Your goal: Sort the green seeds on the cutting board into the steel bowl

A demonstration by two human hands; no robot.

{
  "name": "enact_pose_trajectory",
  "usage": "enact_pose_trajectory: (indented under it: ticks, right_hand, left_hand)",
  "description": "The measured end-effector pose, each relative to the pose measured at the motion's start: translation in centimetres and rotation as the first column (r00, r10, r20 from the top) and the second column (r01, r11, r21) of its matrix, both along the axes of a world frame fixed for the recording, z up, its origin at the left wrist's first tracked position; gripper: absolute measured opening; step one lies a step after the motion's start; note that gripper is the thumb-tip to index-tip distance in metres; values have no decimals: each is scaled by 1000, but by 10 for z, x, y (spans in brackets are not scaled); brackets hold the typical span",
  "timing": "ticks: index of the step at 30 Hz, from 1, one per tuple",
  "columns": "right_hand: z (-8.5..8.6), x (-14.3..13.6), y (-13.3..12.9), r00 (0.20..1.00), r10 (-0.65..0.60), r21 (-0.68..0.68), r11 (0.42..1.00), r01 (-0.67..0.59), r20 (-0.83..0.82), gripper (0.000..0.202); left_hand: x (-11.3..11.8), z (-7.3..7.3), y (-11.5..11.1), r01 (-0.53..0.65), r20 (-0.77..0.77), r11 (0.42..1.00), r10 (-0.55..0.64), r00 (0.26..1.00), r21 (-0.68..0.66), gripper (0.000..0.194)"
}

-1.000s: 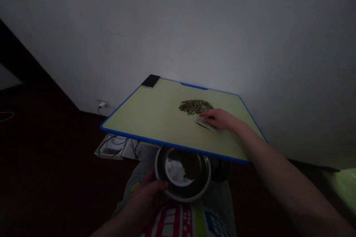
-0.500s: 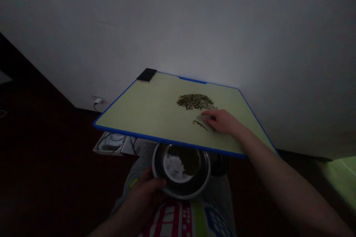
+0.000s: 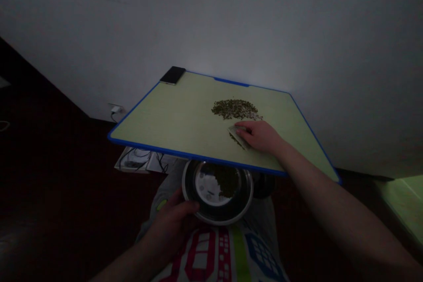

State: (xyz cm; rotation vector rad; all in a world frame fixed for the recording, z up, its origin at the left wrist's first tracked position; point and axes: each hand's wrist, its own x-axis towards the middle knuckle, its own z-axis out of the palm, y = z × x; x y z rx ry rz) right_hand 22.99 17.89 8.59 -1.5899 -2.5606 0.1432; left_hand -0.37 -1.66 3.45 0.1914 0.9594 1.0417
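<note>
My left hand [image 3: 180, 213] grips the rim of a round metal bowl [image 3: 243, 209], thumb over its edge, just below the table's front edge. Dark green grains [image 3: 228, 181] lie on the right side of the bowl's shiny bottom. On the pale table [image 3: 172, 123], my right hand [image 3: 259, 134] pinches a thin, pale card [image 3: 237, 134] tilted against the surface. A short line of loose grains [image 3: 236, 141] lies along the card's left edge. Just beyond the hand, a larger patch of the same small grains [image 3: 235, 109] is spread out.
A black phone or tablet [image 3: 172, 75] lies at the table's far left corner. Below the table's left side are white boxes [image 3: 134, 161] with cables. A plug [image 3: 115, 109] sits in the wall socket. A dark round object [image 3: 264, 184] is partly hidden right of the bowl.
The card in my right hand has moved left against the line of grains, now partly covering it. My left hand holds the bowl in much the same place. The view has tilted slightly.
</note>
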Motion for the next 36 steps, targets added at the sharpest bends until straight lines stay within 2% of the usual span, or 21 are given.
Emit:
enact_pose_trajectory:
  ticks: [5,11,15,26,36]
  right_hand:
    - [2,-5,8,984,174,-66,982,-177,-46,38]
    - [1,-8,15,935,344,-116,929,-353,-90,37]
    - [5,-13,13,897,432,-136,887,-441,-90,37]
    - [5,-25,-3,838,530,-174,820,-545,-127,35]
    - [9,-29,-15,833,524,-198,810,-552,-179,35]
  left_hand:
    - [0,0,0,-1,-18,1000,1,1000,-23,61]
    - [0,-2,-1,-21,-24,999,20,1000,-43,70]
    - [-1,-4,0,-13,-28,999,12,1000,-39,67]
    - [0,0,1,-9,-47,999,7,999,-41,71]
    - [-1,2,1,-1,-30,1000,1,1000,-22,68]
